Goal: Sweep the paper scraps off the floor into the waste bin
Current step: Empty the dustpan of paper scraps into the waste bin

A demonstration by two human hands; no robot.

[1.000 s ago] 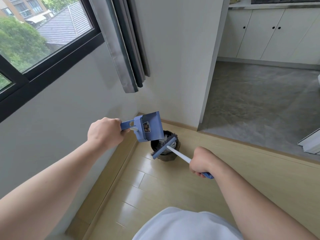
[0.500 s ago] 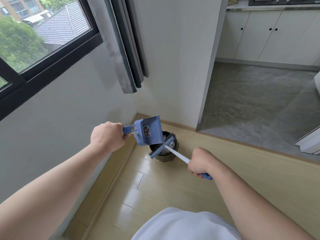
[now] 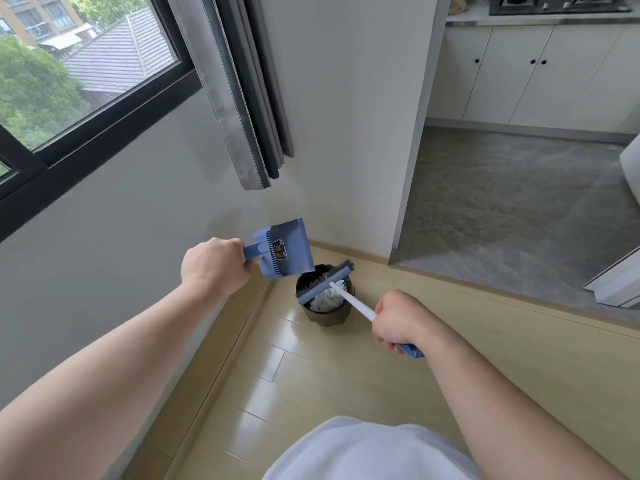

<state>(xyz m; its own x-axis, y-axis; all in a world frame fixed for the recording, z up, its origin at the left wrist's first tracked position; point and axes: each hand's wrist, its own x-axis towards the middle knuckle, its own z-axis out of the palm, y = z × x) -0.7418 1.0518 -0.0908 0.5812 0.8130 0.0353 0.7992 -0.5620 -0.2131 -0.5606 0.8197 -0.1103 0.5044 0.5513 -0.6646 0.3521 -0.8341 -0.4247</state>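
Here the wooden floor met the white wall in a corner, and the dark waste bin stood there on the boards. The left hand was clenched around the handle of the blue dustpan, which was tilted above the bin's far rim. The right hand grasped the handle of the brush, whose head seemed to rest across the opening. White paper scraps lay inside the bin.
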